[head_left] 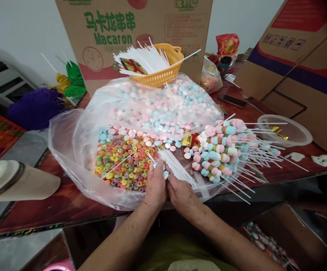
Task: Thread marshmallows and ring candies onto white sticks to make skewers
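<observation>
While between candy rings (124, 162) and sticks (179, 167), left hand (156, 186), right hand (182, 192) narrow around marshmallows (165, 174).

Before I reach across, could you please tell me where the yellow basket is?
In the head view, the yellow basket sits at the back, slightly right of centre, on the candy-filled plastic bag, in front of the Macaron box.

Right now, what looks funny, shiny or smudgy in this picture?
In the head view, the plastic bag has pale, shiny glare that makes the pastel candies under it hazy; the paper cup looks stretched sideways near the left edge; the top right corner goes black, and it is dark below the table.
</observation>
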`<state>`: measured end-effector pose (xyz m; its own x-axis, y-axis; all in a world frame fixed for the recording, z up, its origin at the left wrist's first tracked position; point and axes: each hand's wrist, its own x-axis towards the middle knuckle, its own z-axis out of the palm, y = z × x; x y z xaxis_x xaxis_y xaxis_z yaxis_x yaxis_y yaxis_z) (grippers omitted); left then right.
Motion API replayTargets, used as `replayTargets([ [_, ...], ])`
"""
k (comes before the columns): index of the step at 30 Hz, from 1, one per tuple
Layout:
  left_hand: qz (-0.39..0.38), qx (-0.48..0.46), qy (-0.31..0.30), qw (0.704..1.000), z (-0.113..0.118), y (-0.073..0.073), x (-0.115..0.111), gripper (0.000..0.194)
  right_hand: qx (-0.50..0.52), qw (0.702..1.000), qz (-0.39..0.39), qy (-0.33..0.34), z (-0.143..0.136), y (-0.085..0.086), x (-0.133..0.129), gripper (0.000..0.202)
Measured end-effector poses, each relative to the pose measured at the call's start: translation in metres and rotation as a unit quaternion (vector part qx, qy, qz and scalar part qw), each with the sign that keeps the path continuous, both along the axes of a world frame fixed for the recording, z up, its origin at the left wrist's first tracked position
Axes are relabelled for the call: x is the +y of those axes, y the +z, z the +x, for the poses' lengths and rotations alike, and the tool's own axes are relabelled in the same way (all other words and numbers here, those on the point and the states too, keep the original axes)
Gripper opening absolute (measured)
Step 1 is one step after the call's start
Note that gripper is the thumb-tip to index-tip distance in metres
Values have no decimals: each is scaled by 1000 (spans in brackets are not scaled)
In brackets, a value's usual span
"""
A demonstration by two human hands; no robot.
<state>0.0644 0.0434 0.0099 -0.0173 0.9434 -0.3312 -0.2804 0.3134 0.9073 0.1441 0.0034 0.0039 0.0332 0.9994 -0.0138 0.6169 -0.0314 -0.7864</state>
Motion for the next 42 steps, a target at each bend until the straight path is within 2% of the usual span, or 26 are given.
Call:
replayTargets([
  [3,89,0,-115,989,-28,3,7,58,-100,994,1,42,23,2,3,20],
  [5,146,123,-130,973,-56,6,15,67,-123,992,6,25,37,2,2,20],
  [6,171,218,-120,953,-70,8,19,58,-120,993,6,20,41,1,0,21],
  [7,197,315,-115,921,-82,9,23,41,-117,993,3,22,43,0,-2,23],
  [9,250,479,-143,829,-95,10,30,16,-113,993,-7,39,40,-2,-4,24],
  [11,279,586,-201,733,-95,8,35,13,-136,989,-9,52,34,-2,-4,21],
  [12,280,622,-216,699,-92,7,37,14,-156,986,-4,55,32,-2,-4,21],
  [13,274,644,-224,678,-90,5,40,16,-178,982,4,55,31,-1,-3,20],
  [14,266,651,-229,673,-88,4,42,18,-197,979,11,58,31,-1,-3,21],
  [15,260,642,-234,682,-88,2,45,18,-210,976,14,64,31,-1,-3,22],
  [20,221,499,-217,809,-103,-5,51,12,-224,967,-41,110,22,0,-4,26],
  [22,205,471,-200,834,-109,-6,50,13,-251,959,-68,112,14,4,-1,25],
  [24,215,494,-213,815,-109,-5,49,14,-289,946,-98,105,9,9,3,22],
  [28,244,587,-257,728,-95,-1,49,18,-330,929,-139,98,11,14,7,19],
  [32,230,680,-260,646,-76,2,51,17,-309,940,-111,93,20,7,3,19],
  [33,238,688,-256,636,-75,3,51,16,-300,944,-96,92,21,6,1,20],
  [34,246,681,-251,642,-75,3,51,16,-293,948,-83,89,23,4,0,20],
  [35,249,658,-244,667,-77,4,51,16,-287,951,-72,86,24,2,-2,20],
  [39,166,441,-209,857,-94,8,47,18,-258,961,-42,94,22,1,-4,21],
  [40,140,379,-206,891,-97,10,46,19,-252,962,-35,102,21,2,-4,21],
  [42,101,272,-206,935,-101,13,44,20,-242,963,-25,116,16,4,-3,21],
])
